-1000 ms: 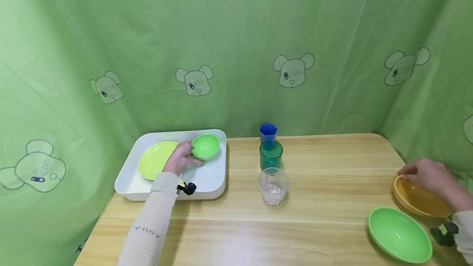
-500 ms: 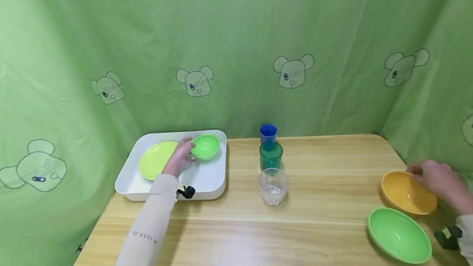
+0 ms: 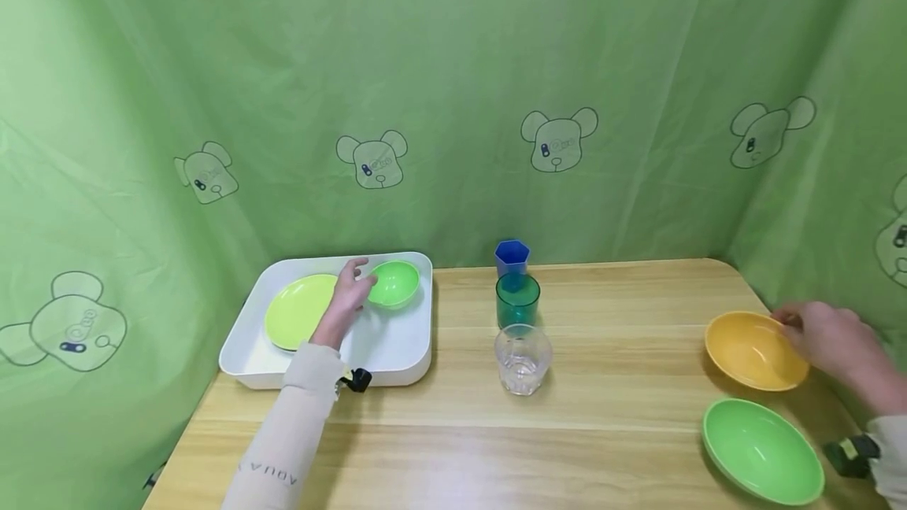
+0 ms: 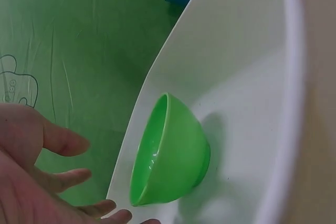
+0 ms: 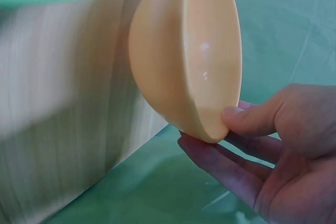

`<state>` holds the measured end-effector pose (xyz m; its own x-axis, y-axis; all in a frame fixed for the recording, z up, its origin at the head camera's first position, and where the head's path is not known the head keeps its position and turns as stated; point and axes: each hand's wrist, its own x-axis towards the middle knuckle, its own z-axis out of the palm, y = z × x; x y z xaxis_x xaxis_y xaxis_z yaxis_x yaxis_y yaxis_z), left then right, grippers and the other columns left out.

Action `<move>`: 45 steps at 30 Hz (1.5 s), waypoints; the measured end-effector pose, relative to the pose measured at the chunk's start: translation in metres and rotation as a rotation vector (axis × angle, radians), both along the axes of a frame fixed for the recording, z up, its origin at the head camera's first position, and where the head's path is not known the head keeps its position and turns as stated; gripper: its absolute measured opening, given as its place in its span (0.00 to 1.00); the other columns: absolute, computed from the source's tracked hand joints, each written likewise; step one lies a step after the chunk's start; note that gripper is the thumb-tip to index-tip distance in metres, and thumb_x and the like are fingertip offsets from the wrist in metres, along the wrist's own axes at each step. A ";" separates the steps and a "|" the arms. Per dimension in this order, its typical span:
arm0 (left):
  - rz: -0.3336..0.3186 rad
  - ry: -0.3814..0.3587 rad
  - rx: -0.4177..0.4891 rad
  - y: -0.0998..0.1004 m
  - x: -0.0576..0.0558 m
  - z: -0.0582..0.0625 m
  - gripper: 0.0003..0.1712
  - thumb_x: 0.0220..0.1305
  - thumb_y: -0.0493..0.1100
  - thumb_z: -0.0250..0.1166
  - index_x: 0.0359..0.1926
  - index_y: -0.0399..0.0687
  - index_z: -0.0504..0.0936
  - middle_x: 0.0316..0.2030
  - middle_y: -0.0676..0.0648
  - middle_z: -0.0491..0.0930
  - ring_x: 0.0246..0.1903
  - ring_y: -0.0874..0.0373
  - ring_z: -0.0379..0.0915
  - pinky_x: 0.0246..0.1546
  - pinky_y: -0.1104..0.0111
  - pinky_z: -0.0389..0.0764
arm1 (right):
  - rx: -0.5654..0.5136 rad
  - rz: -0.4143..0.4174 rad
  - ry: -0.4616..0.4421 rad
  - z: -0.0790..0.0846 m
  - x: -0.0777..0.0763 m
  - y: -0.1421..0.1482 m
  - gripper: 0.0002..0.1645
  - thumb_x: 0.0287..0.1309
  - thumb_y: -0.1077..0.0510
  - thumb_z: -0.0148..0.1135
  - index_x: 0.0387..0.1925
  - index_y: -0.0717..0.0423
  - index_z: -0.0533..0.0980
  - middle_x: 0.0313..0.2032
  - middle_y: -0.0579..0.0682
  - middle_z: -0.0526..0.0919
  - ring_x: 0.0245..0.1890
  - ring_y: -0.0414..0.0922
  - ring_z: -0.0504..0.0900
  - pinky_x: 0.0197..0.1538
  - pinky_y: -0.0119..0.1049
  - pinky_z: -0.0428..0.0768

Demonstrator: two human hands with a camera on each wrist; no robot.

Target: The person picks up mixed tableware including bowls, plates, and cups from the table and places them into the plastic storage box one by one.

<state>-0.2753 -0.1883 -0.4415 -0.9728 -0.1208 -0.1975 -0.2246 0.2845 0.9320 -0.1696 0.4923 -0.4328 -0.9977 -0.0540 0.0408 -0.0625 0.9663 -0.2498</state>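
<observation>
My right hand (image 3: 832,341) pinches the rim of an orange bowl (image 3: 751,351) at the right side of the table. In the right wrist view the thumb lies inside that bowl (image 5: 173,56) and the fingers sit under its outside. My left hand (image 3: 349,293) is over the white tray (image 3: 397,375), its fingers spread beside a small green bowl (image 3: 394,285). The left wrist view shows a gap between those fingers and the small green bowl (image 4: 176,153), which sits upright in the tray. A yellow-green plate (image 3: 301,312) lies in the tray's left part.
A larger green bowl (image 3: 761,451) stands in front of the orange one. A blue cup (image 3: 512,256), a teal cup (image 3: 517,301) and a clear glass (image 3: 523,360) form a row at mid-table. Green curtain (image 3: 453,61) hangs behind and at both sides.
The orange bowl has moved left and toward the back in my right hand. My left hand has loosened from the small green bowl and drawn slightly away, fingers spreading.
</observation>
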 end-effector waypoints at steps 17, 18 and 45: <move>-0.019 0.213 0.007 0.014 0.014 0.011 0.28 0.74 0.37 0.58 0.72 0.36 0.67 0.68 0.30 0.67 0.68 0.34 0.64 0.69 0.47 0.70 | -0.051 -0.100 0.133 0.017 0.002 -0.048 0.18 0.69 0.62 0.56 0.52 0.74 0.77 0.38 0.73 0.83 0.23 0.54 0.77 0.24 0.44 0.66; -0.024 0.218 0.024 0.014 0.014 0.011 0.27 0.75 0.37 0.58 0.71 0.36 0.67 0.67 0.30 0.68 0.68 0.34 0.64 0.69 0.47 0.71 | -0.060 -0.099 0.139 0.018 0.002 -0.050 0.18 0.69 0.62 0.56 0.52 0.74 0.76 0.38 0.72 0.83 0.22 0.53 0.77 0.24 0.43 0.66; -0.172 0.214 0.308 0.031 0.029 0.021 0.26 0.77 0.37 0.55 0.72 0.38 0.67 0.69 0.34 0.69 0.67 0.38 0.67 0.66 0.42 0.72 | -0.349 -0.076 0.229 0.041 -0.008 -0.125 0.24 0.69 0.63 0.52 0.60 0.76 0.74 0.46 0.77 0.82 0.23 0.49 0.88 0.18 0.31 0.81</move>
<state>-0.2463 -0.1577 -0.4207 -0.9967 0.0803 0.0099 0.0101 0.0016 0.9999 -0.1772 0.3672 -0.3919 -0.9612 0.0759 0.2651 -0.0863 0.8301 -0.5508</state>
